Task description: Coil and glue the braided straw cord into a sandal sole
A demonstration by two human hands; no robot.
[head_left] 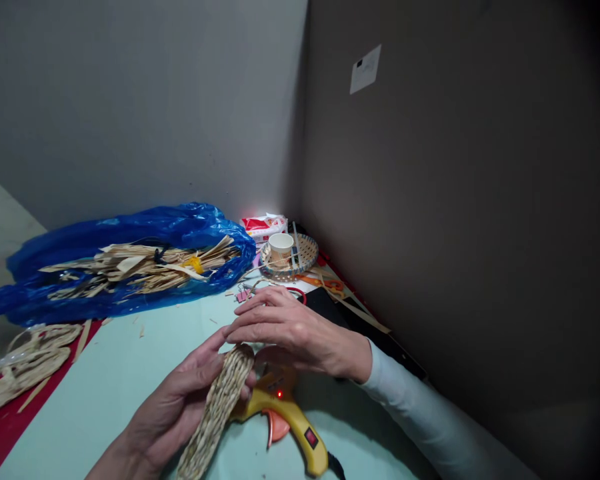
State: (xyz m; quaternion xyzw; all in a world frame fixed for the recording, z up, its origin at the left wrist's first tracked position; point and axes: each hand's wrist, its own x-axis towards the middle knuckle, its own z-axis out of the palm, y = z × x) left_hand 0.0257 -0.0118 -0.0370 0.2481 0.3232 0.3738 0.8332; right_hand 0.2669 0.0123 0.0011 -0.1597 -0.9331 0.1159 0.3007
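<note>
A plaited straw strip (219,407), rounded at its upper end, runs from the middle of the view down to the bottom edge. My left hand (180,390) is wrapped round it from the left, with some fingertips showing on its right side. Over the strip's top end, my right hand (293,330) reaches in with its fingers stretched out. Its fingertips come close to my left fingers; whether they touch the straw is hidden. Just right of the strip, a yellow glue gun (293,413) with an orange trigger lies on the table, its red light lit.
A blue plastic bag (115,230) holds a bundle of dry straw (150,267). Behind my hands, a basket (307,250) carries a paper cup (281,247), beside a red-and-white packet (263,227). Orange scissors (325,283) lie nearby. Woven straw pieces (30,373) lie left; walls close the back and right.
</note>
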